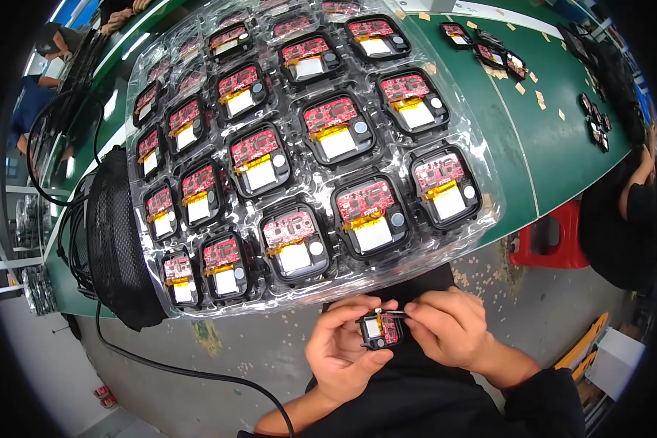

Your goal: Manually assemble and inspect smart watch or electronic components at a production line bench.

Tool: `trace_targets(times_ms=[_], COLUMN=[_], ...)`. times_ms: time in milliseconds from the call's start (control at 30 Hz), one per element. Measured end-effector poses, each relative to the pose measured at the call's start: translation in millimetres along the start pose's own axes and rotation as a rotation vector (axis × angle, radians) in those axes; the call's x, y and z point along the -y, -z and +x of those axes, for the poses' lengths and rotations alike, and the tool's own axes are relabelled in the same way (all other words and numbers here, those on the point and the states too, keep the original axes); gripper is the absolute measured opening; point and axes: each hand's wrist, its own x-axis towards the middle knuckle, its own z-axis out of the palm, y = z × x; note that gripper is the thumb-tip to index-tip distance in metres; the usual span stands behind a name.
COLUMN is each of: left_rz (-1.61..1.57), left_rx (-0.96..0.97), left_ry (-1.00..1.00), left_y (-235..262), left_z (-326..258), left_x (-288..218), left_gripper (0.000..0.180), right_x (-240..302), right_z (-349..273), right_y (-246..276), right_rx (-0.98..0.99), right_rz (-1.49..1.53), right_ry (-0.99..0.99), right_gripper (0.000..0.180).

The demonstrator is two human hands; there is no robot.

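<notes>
Over my lap, my left hand (342, 358) grips a small black device case (376, 343) by its edges. Inside the case are a red circuit board, a white block and a strip of yellow tape. My right hand (451, 328) pinches a thin metal tool (396, 312), whose tip is at the upper edge of the case by the tape. The tool's exact kind is hidden by the fingers. Just beyond my hands, a clear plastic tray (491, 182) holds rows of similar open cases, such as one case (372, 215) near its front edge.
The tray lies on a green table (522, 135). Loose cases (489, 55) and small tan pieces are scattered at the far right. A black mesh bag (120, 241) and cable (190, 374) are left. A red stool (551, 237) stands right, beside another person (620, 241).
</notes>
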Motion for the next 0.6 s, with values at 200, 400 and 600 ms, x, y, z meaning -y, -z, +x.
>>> trace_targets(times_ms=[200, 400, 600], left_rz=[0.005, -0.018, 0.008], left_rx=[0.015, 0.024, 0.029], left_ry=[0.025, 0.028, 0.034], left_y=[0.1, 2.2, 1.8], left_z=[-1.0, -1.3, -1.6], left_x=[-0.4, 0.9, 0.2], left_gripper=[0.058, 0.057, 0.058], right_x=[-1.9, -1.3, -3.6], right_z=[1.4, -1.8, 2.6], right_y=[2.2, -0.6, 0.1], right_rx=[-0.011, 0.009, 0.042], right_rz=[-0.159, 0.020, 0.221], right_ry=[0.118, -0.027, -0.129], right_gripper=[0.029, 0.027, 0.024])
